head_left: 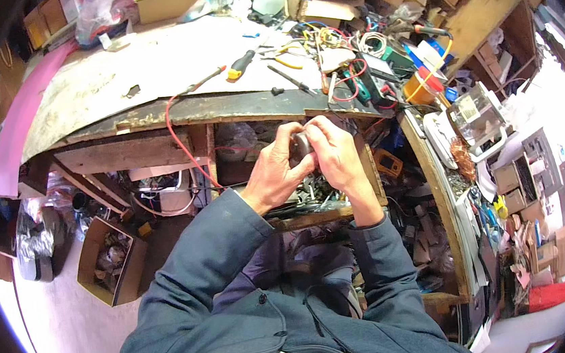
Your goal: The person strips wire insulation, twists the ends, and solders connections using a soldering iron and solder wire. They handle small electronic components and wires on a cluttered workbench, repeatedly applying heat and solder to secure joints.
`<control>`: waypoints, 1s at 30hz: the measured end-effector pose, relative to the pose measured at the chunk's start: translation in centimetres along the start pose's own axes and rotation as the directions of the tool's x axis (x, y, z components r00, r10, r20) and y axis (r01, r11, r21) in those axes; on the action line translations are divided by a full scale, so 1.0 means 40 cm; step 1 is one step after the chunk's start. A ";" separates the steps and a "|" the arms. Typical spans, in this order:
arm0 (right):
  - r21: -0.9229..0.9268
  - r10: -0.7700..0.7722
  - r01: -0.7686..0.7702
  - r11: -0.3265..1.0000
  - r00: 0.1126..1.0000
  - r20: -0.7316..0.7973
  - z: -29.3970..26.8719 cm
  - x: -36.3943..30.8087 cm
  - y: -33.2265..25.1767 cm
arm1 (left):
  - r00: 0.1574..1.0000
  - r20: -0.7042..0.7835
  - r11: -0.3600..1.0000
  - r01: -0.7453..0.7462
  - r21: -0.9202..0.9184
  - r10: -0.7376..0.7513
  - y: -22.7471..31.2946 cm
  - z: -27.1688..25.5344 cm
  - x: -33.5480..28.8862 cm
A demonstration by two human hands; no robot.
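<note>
From here, left hand and right hand are clamped together on a dark part over the drawer, near the bench; looks mid-work, can't tell what's done or left.

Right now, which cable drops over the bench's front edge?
The long red cable, left of the left hand, leading from a slim dark tool; unlike it, the coiled white cable lies up on the benchtop.
</note>
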State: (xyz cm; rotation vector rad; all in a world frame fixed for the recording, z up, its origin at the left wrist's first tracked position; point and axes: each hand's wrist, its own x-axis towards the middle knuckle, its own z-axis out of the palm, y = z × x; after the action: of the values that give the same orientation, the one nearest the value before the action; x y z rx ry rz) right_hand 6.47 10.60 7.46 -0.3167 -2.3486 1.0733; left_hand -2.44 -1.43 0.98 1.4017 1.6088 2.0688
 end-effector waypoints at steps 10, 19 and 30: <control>0.072 -0.036 0.045 0.996 0.993 -0.115 0.043 0.026 -0.022 | 0.991 -0.134 0.996 -0.042 -0.077 0.031 -0.023 0.021 0.002; 0.050 -0.105 0.111 0.993 0.990 -0.098 0.062 0.047 0.002 | 0.982 -0.183 0.997 0.026 -0.067 -0.038 -0.013 0.000 -0.008; 0.252 0.204 -0.200 0.947 0.979 0.011 0.019 0.127 0.038 | 0.972 -0.223 0.961 0.016 -0.275 -0.080 -0.007 -0.005 0.011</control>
State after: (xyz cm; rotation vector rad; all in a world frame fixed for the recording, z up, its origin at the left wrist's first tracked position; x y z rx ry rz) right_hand 1.83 13.22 7.80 -0.4752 -2.1686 1.4446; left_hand -2.95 -1.18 0.98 1.0532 1.3489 2.3883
